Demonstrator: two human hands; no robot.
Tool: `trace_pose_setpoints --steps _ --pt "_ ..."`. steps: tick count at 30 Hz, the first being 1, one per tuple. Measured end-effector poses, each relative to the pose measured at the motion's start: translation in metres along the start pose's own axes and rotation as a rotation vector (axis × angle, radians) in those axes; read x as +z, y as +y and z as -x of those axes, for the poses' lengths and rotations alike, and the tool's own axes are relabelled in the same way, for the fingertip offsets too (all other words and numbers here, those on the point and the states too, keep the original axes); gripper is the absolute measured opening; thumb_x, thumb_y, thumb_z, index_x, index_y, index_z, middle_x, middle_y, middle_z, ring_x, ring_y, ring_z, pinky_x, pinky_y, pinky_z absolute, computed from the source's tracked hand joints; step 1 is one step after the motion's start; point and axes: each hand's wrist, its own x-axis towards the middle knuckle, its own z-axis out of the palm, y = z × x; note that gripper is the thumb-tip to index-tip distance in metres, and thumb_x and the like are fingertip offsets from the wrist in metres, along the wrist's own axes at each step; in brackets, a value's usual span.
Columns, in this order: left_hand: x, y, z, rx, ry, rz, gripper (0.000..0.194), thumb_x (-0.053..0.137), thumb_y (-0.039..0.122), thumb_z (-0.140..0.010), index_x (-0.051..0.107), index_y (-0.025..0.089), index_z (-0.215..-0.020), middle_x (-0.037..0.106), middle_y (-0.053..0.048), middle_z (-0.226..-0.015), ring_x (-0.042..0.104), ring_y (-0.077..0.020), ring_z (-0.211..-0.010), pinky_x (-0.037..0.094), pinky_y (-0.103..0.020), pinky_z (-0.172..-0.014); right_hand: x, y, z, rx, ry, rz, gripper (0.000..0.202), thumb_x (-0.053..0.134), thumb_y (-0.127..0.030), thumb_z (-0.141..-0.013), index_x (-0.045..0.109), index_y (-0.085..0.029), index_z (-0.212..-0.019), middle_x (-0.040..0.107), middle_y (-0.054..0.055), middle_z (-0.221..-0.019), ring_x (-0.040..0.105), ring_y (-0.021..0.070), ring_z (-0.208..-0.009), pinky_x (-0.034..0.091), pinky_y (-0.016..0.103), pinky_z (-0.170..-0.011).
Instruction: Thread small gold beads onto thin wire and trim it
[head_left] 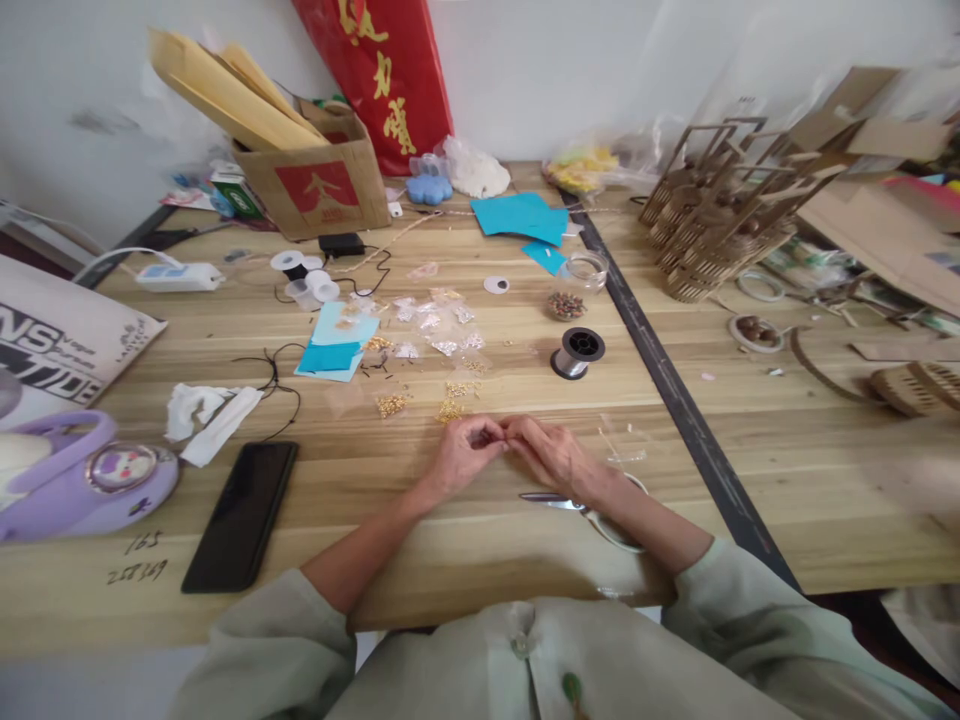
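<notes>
My left hand [466, 460] and right hand [553, 455] meet at the fingertips, each thumb-and-finger pinch drawn closed. Any piece between them is too small to identify; whether I have hold of one, and its long axis, I cannot tell.

Containers: beyond my grip, small clear plastic bags [444, 330] with silver-coloured findings inside; farther out, to the right, a clear jar [589, 274] with mixed brown beads [566, 306] at the bottom.

Gold-coloured findings [450, 411] lie loose just past my left fingers. Wire spool [577, 352] stands upright beyond my right hand. Scissors [559, 500] lie nearer me than the grip, partly under my right forearm, tips pointing left, long axis slanting.
</notes>
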Motion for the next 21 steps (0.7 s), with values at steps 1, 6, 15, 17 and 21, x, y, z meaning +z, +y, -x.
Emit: trace_pose_setpoints --steps 1,6,15,17,21 --pt "-0.0003 0.0002 0.0 -0.004 -0.005 -0.001 0.009 0.068 0.019 -0.069 0.062 0.012 -0.067 0.062 -0.001 -0.066 0.054 -0.0107 -0.061 0.043 -0.022 -0.06 0.0002 0.0006 0.0001 0.017 -0.003 -0.014 0.013 0.035 -0.023 -0.097 0.048 -0.019 -0.099 0.062 0.007 -0.089 0.061 0.0148 -0.072 0.047 0.024 -0.062" --pt "-0.0022 0.0016 -0.0004 -0.029 -0.021 0.006 0.011 0.068 0.021 -0.07 0.061 0.012 -0.068 0.06 0.0 -0.065 0.052 -0.01 -0.061 0.042 -0.021 -0.059 0.0006 0.0031 0.0007 0.052 0.014 -0.008 0.012 0.038 -0.025 -0.096 0.05 -0.02 -0.095 0.06 0.004 -0.077 0.057 0.0143 -0.063 0.044 0.024 -0.059" --pt "-0.0055 0.0048 -0.0004 -0.072 -0.025 0.097 0.018 0.068 0.028 -0.072 0.059 0.013 -0.069 0.059 0.0 -0.066 0.053 -0.0106 -0.064 0.042 -0.022 -0.063 -0.001 -0.0017 -0.0022 0.14 0.033 -0.102 0.014 0.045 -0.024 -0.093 0.054 -0.019 -0.102 0.063 0.003 -0.078 0.057 0.0132 -0.063 0.042 0.024 -0.059" --pt "-0.006 0.0047 -0.0006 -0.088 -0.022 0.11 0.019 0.068 0.029 -0.071 0.059 0.013 -0.07 0.059 0.0 -0.066 0.053 -0.0104 -0.063 0.042 -0.022 -0.063 0.001 -0.0013 -0.0022 0.137 0.061 -0.105 0.014 0.047 -0.026 -0.091 0.056 -0.018 -0.099 0.061 0.002 -0.074 0.054 0.0122 -0.06 0.041 0.023 -0.056" --pt "-0.0058 0.005 -0.0006 -0.102 -0.021 0.123 0.019 0.068 0.029 -0.072 0.059 0.013 -0.07 0.059 0.0 -0.066 0.053 -0.0104 -0.063 0.042 -0.022 -0.063 0.005 -0.0006 -0.0024 0.144 0.118 -0.105 0.014 0.051 -0.028 -0.089 0.058 -0.017 -0.094 0.055 0.0 -0.066 0.048 0.0106 -0.055 0.038 0.022 -0.052"
